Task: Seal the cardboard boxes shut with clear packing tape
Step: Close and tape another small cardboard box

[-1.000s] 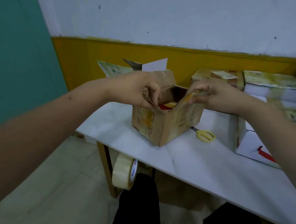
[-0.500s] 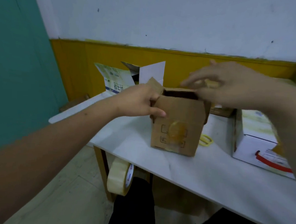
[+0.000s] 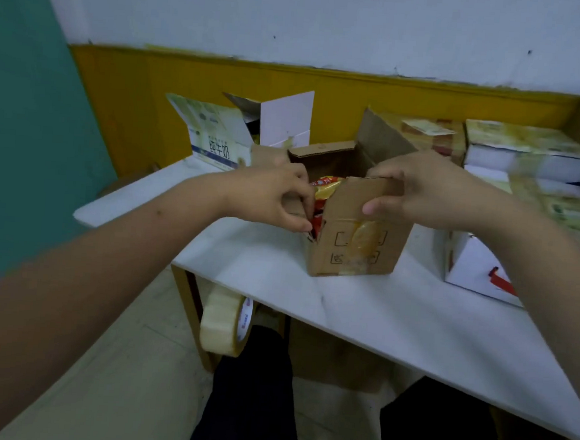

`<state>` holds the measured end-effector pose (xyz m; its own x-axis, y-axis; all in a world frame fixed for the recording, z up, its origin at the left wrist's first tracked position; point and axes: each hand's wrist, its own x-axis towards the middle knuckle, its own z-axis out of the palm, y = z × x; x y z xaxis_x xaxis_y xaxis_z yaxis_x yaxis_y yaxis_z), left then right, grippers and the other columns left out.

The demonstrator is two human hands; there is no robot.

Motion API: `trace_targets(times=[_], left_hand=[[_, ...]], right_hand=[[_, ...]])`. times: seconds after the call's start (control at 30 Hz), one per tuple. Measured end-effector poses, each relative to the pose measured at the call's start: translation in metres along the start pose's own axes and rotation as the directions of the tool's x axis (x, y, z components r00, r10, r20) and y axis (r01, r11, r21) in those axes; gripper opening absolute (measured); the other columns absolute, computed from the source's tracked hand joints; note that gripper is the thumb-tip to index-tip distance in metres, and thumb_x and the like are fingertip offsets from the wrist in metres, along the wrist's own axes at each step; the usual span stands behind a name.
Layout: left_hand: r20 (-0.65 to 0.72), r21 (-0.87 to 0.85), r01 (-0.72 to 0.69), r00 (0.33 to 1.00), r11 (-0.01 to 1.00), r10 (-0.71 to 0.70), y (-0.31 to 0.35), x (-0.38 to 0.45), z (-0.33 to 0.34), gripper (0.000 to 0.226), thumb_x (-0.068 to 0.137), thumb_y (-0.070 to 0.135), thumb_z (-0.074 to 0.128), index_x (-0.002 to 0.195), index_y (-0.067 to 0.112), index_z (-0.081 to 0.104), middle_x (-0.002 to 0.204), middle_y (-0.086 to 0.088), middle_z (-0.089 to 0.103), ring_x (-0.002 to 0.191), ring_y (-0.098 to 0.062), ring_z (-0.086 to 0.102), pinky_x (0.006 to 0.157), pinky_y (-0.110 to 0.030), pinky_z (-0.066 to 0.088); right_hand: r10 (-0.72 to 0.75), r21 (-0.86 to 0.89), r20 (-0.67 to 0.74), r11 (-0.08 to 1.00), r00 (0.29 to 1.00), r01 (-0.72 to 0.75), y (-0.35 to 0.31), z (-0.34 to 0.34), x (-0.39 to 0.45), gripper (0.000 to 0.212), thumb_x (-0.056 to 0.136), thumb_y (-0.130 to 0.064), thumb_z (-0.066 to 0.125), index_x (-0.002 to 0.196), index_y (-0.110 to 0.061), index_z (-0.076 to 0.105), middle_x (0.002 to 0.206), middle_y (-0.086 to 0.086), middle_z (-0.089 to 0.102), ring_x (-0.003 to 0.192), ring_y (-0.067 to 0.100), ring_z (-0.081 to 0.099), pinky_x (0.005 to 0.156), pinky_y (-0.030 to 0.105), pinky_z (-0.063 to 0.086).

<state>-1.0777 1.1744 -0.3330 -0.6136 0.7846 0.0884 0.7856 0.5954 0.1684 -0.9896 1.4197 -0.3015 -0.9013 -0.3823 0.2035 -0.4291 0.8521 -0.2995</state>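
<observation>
head view, both hands gripping cardboard box (image 3: 355, 245) flaps, milk carton (image 3: 215, 139) reading perhaps "纯牛奶"

A small brown cardboard box (image 3: 355, 245) stands on the white table (image 3: 394, 323), near its left front edge. The top is open. The right hand (image 3: 421, 191) pinches the near flap (image 3: 355, 197) of the box. The left hand (image 3: 269, 197) holds the left flap, with its fingers curled at the box's left corner. Red and yellow packets (image 3: 323, 191) show inside. A roll of clear tape (image 3: 226, 322) hangs below the table's left front edge. An open white box (image 3: 218, 139) sits at the back left corner. More boxes (image 3: 527, 150) are stacked at the back right.
</observation>
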Motion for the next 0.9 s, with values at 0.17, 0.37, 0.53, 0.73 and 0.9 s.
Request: trace_targets(times=[0.17, 0.37, 0.53, 0.73, 0.9], left_hand=[[-0.104, -0.02, -0.019, 0.994, 1.0, 0.017, 0.008, -0.011, 0.015, 0.024, 0.088, 0.051, 0.06, 0.1, 0.038, 0.077, 0.113, 0.005, 0.048, 0.115, -0.016, 0.036, 0.102, -0.041, 0.037], [-0.276, 0.053, 0.016, 0.961, 0.998, -0.001, 0.014, -0.025, 0.035, 0.043, 0.1, 0.044, 0.049, 0.14, 0.032, 0.053, 0.127, 0.005, 0.042, 0.114, -0.011, 0.029, 0.102, -0.037, 0.034], [-0.719, -0.526, 0.088, 0.485, 0.846, -0.497, 0.019, -0.092, 0.077, 0.028, 0.095, 0.025, 0.063, 0.122, 0.022, 0.054, 0.12, -0.001, 0.048, 0.107, -0.011, 0.052, 0.093, -0.019, 0.043], [0.099, -0.898, 0.436, 0.307, 0.048, -0.946, 0.008, -0.134, 0.138, 0.06, 0.088, 0.045, 0.073, 0.126, 0.016, 0.035, 0.115, -0.002, 0.054, 0.093, -0.013, 0.057, 0.083, -0.03, 0.049], [0.332, -0.895, 0.445, 0.669, 0.001, -0.665, -0.024, -0.135, 0.153, 0.096, 0.07, 0.069, 0.079, 0.147, 0.04, 0.028, 0.136, 0.009, 0.062, 0.117, -0.014, 0.066, 0.096, -0.046, 0.056]], right_hand=[[-0.002, 0.05, -0.022, 0.999, 1.0, 0.003, 0.002, 0.004, -0.006, 0.023, 0.086, -0.035, 0.072, 0.069, -0.044, 0.06, 0.073, -0.022, 0.063, 0.073, -0.003, 0.058, 0.057, 0.017, 0.037], [-0.121, -0.387, -0.136, 0.92, 0.983, 0.06, 0.002, 0.02, -0.009, 0.028, 0.09, -0.05, 0.054, 0.099, -0.025, 0.064, 0.089, -0.01, 0.058, 0.089, 0.015, 0.049, 0.069, 0.035, 0.04], [-0.277, -0.599, -0.423, 0.8, 0.863, -0.037, -0.006, 0.035, -0.02, 0.042, 0.089, -0.042, 0.064, 0.12, -0.014, 0.064, 0.122, 0.009, 0.063, 0.114, 0.037, 0.05, 0.099, 0.052, 0.037], [-0.579, -0.491, -0.542, 0.806, 0.609, 0.329, -0.061, 0.128, -0.033, 0.016, 0.091, -0.012, 0.062, 0.106, -0.009, 0.066, 0.101, 0.013, 0.069, 0.091, 0.028, 0.058, 0.077, 0.039, 0.046], [-0.344, -0.138, -0.28, 0.938, 0.896, 0.317, -0.041, 0.177, 0.0, 0.025, 0.098, -0.024, 0.047, 0.111, -0.017, 0.068, 0.1, -0.002, 0.064, 0.086, 0.014, 0.059, 0.063, 0.036, 0.054]])
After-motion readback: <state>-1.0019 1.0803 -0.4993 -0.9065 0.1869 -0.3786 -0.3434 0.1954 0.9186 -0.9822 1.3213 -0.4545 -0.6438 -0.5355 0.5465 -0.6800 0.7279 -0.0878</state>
